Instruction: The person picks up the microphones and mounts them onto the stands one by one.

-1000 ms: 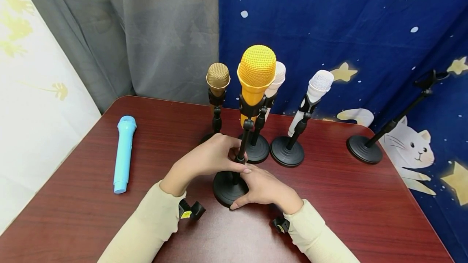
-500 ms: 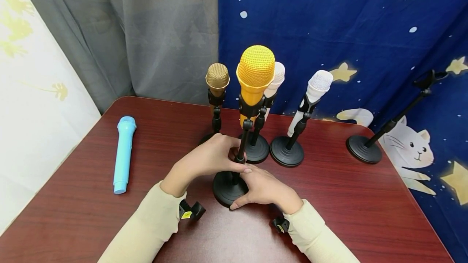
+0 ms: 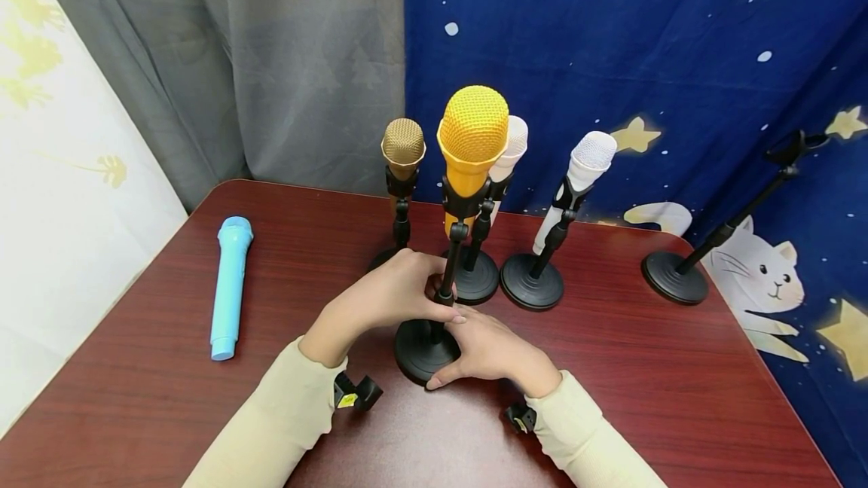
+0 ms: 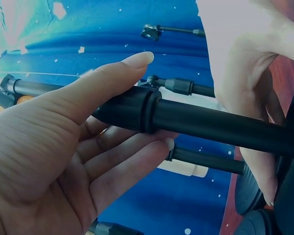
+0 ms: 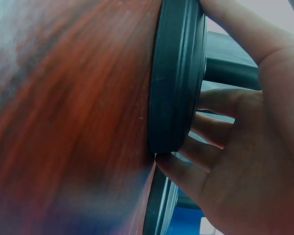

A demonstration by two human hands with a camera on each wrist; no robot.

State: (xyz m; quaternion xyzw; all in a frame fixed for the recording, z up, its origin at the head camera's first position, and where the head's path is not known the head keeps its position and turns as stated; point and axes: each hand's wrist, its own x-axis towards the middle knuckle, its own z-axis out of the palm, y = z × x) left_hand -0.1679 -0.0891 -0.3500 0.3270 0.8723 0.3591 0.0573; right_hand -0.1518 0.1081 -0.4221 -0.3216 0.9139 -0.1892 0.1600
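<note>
Partly concealed: a white microphone point(image 3: 517, 138) overlapped by the yellow microphone point(image 3: 473, 126), and the base under the bronze microphone point(image 3: 403, 143), mostly covered by the left grip point(image 3: 395, 291). In the head view, several fingertips of both grips are out of sight. The left wrist view cuts off the yellow microphone at its left edge. Whether the left thumb touches the right grip point(image 3: 490, 349) cannot be told.

The black stand point(image 3: 453, 258) carrying the yellow microphone is on the bench point(image 3: 678, 390). Its pole passes between the left thumb and fingers; its round base point(image 3: 422, 354) lies within the right grip, low and just beside the left one.

Left grip: curled around the pole at the collar, thumb and fingers on opposite sides. Right grip: widely spread, holding the base, fingers along the rim and thumb at the near edge.
</note>
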